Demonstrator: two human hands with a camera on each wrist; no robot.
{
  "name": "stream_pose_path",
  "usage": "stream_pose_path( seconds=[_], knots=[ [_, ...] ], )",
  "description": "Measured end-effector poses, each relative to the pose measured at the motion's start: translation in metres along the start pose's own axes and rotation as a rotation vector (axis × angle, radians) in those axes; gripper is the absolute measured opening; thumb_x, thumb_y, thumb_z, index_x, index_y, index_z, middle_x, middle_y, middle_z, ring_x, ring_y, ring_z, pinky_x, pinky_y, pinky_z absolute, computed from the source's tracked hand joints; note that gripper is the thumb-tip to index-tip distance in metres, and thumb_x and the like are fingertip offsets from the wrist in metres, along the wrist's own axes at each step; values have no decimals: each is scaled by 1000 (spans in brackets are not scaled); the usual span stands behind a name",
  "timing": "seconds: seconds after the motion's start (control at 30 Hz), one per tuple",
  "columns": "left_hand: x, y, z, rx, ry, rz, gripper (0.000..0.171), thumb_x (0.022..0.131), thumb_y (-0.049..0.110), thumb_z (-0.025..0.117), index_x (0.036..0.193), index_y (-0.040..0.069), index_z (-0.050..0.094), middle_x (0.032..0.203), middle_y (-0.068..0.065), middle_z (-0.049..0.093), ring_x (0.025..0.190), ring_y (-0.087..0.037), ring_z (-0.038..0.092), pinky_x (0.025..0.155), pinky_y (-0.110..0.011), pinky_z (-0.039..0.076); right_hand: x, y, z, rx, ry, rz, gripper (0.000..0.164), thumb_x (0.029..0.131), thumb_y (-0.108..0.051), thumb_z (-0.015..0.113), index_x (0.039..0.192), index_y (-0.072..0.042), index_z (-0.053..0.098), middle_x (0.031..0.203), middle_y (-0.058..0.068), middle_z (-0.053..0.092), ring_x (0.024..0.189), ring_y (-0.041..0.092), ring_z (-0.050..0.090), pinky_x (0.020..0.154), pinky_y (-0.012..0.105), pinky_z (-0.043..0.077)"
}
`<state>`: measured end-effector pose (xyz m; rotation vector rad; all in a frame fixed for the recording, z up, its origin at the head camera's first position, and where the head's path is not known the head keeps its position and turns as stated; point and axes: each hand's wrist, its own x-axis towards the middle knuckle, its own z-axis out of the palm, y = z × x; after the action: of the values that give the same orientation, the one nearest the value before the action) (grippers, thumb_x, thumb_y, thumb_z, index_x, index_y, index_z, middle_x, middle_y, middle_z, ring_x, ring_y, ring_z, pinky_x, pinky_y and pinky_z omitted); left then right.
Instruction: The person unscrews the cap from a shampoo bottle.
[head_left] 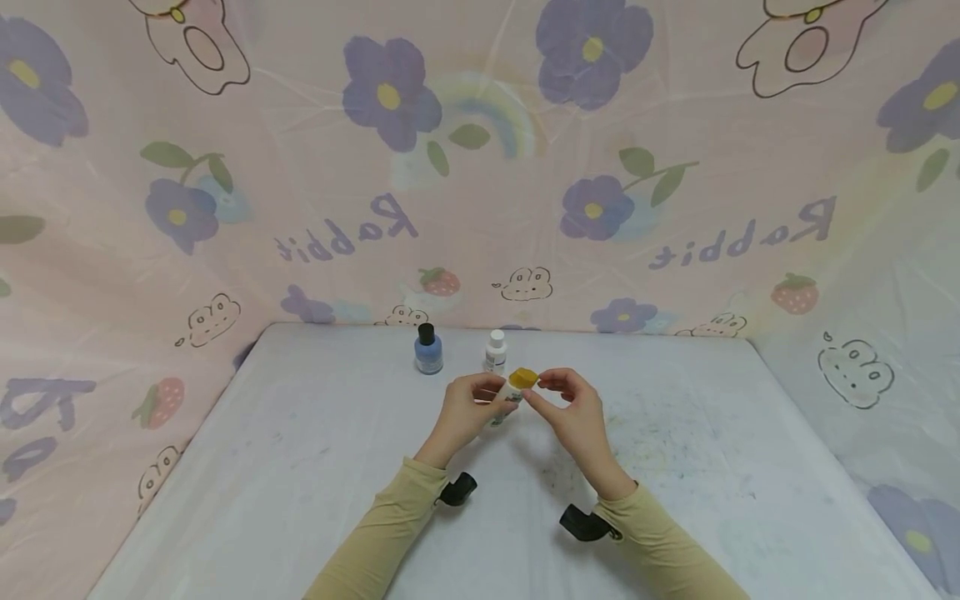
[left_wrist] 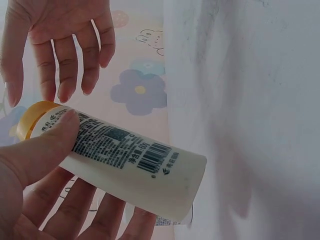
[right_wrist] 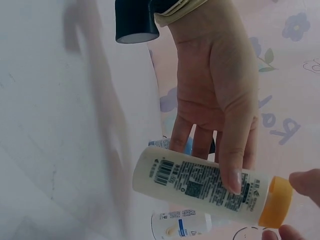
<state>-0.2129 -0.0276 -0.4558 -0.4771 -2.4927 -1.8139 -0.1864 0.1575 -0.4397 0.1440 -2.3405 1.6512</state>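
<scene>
The left hand (head_left: 467, 408) is curled around a cream tube (head_left: 507, 399), thumb on top and fingers under it, and holds it up in the air above the worktop (head_left: 300, 467). The right hand (head_left: 572, 408) is just beside the tube's yellow cap (head_left: 523, 377), with its fingertips pinching the cap's edge and the other fingers loose. To get the cap off well, I think the left hand should hold the tube still but not squeeze hard, while the right hand gets a snug pinch on the cap and turns it slowly.
</scene>
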Motion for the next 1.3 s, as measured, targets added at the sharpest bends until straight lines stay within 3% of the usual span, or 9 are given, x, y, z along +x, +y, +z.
stream_pose_path(
  seconds=[0.37,0.6,0.8,1.17,1.3],
  knots=[
    [-1,1,1,-1,-10,-3,30,78,20,81,104,11,72,103,-8,69,89,-18,66,74,-32,55,0,-3,-1,-29,-7,10,41,78,-36,80,106,-10,67,103,6,67,100,26,58,88,44,40],
    [-2,2,0,9,2,-7,30,78,20,81,105,11,72,100,-3,69,90,-21,66,75,-33,55,-3,-6,-1,-33,-19,12,43,78,-34,80,111,-9,68,106,9,68,102,29,57,91,50,41],
    [-3,4,-1,6,11,-15,31,78,20,81,105,11,72,100,-3,69,89,-20,66,75,-34,55,-4,-5,0,-29,-11,4,43,78,-35,80,111,-9,68,105,13,67,100,25,58,90,48,42],
    [-3,3,1,-3,6,-15,31,77,20,82,105,10,71,101,-2,69,91,-21,66,75,-31,55,-4,-9,1,-30,-29,10,48,79,-34,79,118,-9,66,107,9,67,102,24,58,92,50,43],
    [-3,3,2,-9,1,-13,31,77,19,82,105,9,72,99,-3,69,90,-22,66,75,-32,55,-3,-9,2,-43,-32,16,48,80,-34,79,119,-10,66,110,8,66,102,23,57,90,44,44]
  ],
)
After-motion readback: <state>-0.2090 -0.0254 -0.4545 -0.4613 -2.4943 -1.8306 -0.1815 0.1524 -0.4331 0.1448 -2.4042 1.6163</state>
